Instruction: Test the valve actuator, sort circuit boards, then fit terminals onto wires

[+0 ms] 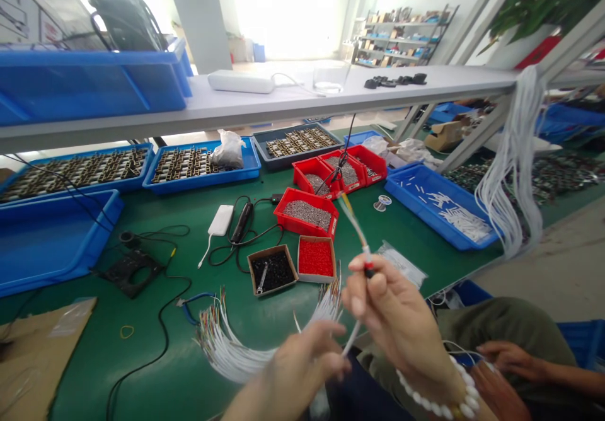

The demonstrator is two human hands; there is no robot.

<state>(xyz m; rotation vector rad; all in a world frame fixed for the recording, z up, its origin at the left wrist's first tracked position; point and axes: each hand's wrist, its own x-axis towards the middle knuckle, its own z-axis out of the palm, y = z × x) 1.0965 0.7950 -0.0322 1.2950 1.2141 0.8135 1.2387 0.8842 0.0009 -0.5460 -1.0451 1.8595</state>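
Note:
My right hand [392, 307], with a white bead bracelet at the wrist, pinches a white cable [352, 216] near its stripped end, where thin coloured wires spread out. A red piece and a black piece sit on the cable at the fingertips. Lower down, my left hand [307, 358] is blurred, its thumb and fingers curled near the lower part of that cable; whether it grips it I cannot tell. A bundle of white cables [236, 358] with stripped ends lies beside and behind my left hand.
Small boxes hold black parts [278, 271] and red parts [316, 258]. Red bins [302, 225] stand behind them. A blue tray [425, 219] of white pieces is at the right. Another person's hands [501, 358] work at the lower right. A shelf [293, 103] crosses above the table.

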